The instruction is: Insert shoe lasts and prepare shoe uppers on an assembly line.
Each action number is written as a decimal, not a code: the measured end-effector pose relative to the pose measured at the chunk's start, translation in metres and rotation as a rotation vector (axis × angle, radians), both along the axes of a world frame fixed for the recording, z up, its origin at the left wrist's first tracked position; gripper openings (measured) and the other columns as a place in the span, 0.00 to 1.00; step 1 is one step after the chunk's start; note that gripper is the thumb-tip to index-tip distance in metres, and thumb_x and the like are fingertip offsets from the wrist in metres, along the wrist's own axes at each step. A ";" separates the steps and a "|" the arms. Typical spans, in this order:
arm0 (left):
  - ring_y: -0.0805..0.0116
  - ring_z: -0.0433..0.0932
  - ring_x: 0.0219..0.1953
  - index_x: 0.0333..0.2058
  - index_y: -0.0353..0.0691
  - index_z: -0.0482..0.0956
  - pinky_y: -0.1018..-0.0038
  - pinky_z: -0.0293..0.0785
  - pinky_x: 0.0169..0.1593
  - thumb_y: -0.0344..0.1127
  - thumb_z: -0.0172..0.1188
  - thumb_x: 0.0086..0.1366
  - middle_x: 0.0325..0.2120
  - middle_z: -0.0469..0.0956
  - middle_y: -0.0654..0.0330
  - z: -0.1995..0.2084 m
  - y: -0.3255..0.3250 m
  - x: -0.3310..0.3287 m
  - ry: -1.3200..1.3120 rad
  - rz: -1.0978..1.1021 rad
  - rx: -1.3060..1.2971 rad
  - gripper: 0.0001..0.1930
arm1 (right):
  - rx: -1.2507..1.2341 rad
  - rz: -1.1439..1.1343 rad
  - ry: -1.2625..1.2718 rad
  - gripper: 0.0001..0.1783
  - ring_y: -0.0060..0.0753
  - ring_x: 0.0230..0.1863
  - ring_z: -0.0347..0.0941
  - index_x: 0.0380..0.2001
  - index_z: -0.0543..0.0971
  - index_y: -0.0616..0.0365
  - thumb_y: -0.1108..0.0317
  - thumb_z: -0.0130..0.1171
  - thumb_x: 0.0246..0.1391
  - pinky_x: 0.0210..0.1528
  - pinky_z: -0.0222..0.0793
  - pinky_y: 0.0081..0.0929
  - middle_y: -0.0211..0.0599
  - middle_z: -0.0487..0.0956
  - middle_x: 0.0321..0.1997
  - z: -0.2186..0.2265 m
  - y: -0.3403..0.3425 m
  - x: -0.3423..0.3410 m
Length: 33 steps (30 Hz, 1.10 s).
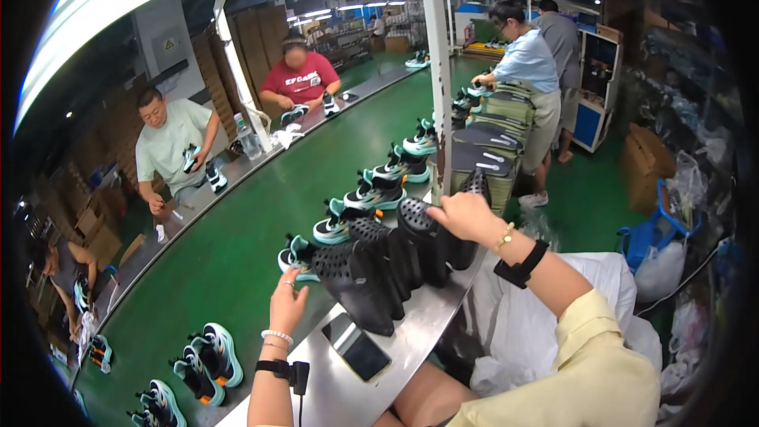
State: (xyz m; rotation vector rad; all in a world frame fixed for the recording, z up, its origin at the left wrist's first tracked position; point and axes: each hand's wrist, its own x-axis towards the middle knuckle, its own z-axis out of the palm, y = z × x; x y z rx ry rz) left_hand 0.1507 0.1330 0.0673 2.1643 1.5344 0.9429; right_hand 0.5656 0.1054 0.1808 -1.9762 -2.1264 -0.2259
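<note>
Right hand at a black form, left at a shoe

The step in hand looks like handling forms and shoes together. The right hand is curled at a perforated black form in the row over the worktop; whether it grips cannot be told. The left hand, loosely open and holding nothing visible, is at the nearest teal-and-black shoe on the green belt. The next move calls for a firm hold on either, without knocking the neighbours.

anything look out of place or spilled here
Perhaps the phone, lying on the metal ledge beside the black perforated pieces: a personal item looks slightly odd among footwear. I see no clear spill or damage.
</note>
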 end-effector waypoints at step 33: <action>0.53 0.75 0.44 0.34 0.39 0.84 0.62 0.74 0.46 0.29 0.67 0.51 0.42 0.69 0.54 -0.028 -0.093 -0.083 -0.097 0.457 0.062 0.10 | 0.181 0.779 0.607 0.23 0.39 0.16 0.73 0.24 0.78 0.64 0.52 0.69 0.48 0.23 0.67 0.33 0.43 0.74 0.15 0.128 -0.131 -0.221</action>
